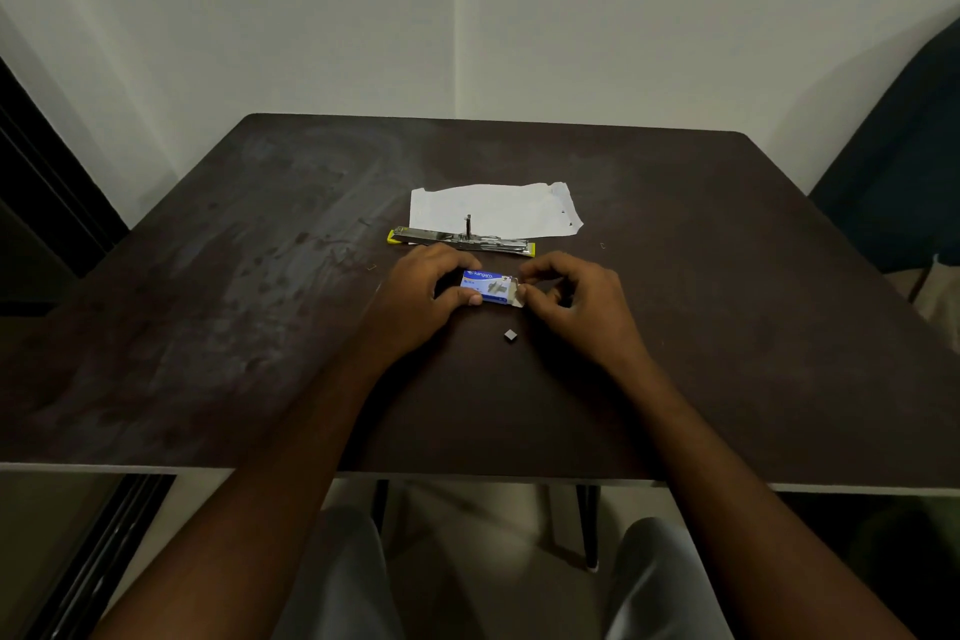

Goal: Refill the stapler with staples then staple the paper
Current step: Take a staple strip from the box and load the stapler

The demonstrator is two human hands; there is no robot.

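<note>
Left hand (421, 294) grips staple box (487, 287), right hand (566, 299) pinches its end flap; stapler (460, 240) lies open just beyond hands, paper (493, 208) behind; risk: hard tug spills staples across desk (208, 301).

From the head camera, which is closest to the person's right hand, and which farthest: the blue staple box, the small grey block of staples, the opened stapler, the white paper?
1. Blue staple box: touched by the right hand, at its left.
2. Small grey block of staples: just nearer the person.
3. Opened stapler: lying flat beyond the hands.
4. White paper: farthest, behind the stapler.
</note>
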